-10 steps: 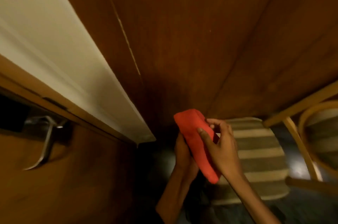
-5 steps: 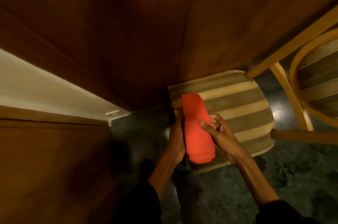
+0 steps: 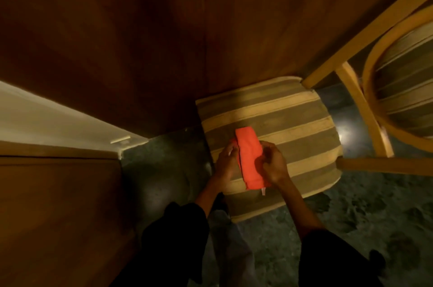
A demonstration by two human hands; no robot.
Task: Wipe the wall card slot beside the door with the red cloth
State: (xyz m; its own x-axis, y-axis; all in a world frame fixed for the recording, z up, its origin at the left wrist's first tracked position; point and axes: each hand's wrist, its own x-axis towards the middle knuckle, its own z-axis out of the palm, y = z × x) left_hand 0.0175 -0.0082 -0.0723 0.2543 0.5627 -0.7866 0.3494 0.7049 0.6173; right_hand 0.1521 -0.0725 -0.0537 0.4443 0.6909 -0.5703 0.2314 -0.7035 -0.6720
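The red cloth [image 3: 248, 155] is folded into a long narrow strip and held low in front of me, above a striped chair seat. My left hand [image 3: 226, 160] grips its left edge and my right hand [image 3: 273, 163] pinches its right side near the lower end. A small white tag hangs from the cloth's bottom corner. The wall card slot is out of view; only the dark wooden wall [image 3: 140, 40] and the door [image 3: 54, 216] at the lower left show.
A chair with a striped cushion [image 3: 293, 122] stands against the wall right under my hands. Its yellow wooden frame [image 3: 365, 120] and curved back reach to the right. The pale door frame [image 3: 46, 122] runs along the left. Dark patterned floor [image 3: 363, 228] lies below.
My view has tipped down from the door handle and frame to the chair and floor. Both hands have lowered with the cloth, and the right hand has closed further around it.
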